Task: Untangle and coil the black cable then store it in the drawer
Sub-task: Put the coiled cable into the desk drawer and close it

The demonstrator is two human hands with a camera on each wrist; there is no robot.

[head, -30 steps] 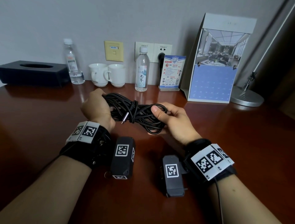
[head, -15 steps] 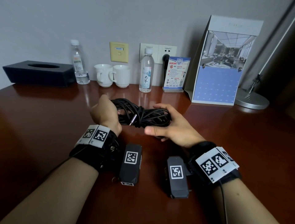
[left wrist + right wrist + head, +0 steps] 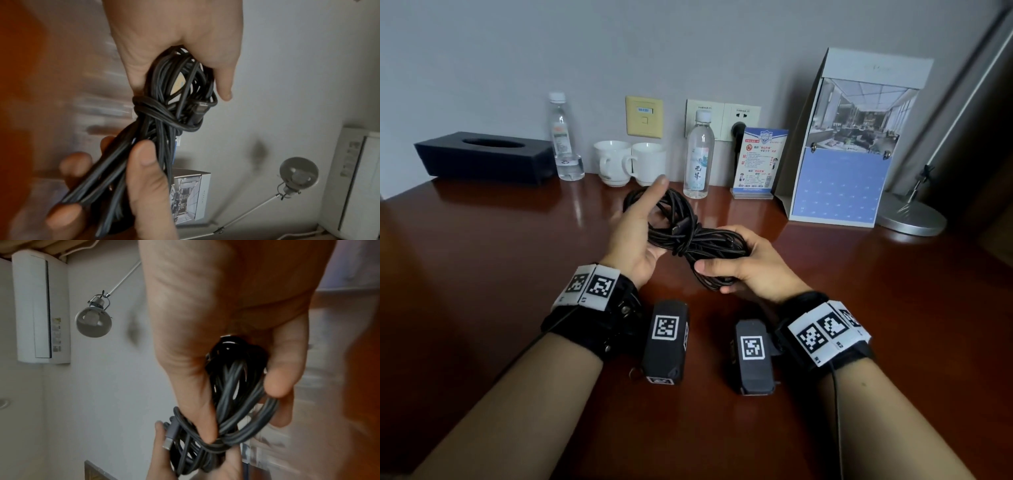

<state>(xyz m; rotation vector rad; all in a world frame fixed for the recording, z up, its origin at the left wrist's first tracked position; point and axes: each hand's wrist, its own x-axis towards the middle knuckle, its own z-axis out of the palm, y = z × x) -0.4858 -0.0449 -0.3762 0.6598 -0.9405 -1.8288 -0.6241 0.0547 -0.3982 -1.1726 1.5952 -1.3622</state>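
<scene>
Over desk (image 3: 482,274): knotted cable (image 3: 688,236) held lengthwise between both hands, left-right.

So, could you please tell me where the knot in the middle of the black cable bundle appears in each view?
Head: the knot sits at centre, between the left hand and the right hand.
Left wrist: the knot is at centre, below the palm.
Right wrist: the knot is near the bottom, centre.
Shared landmark: the connector beside the knot.
</scene>
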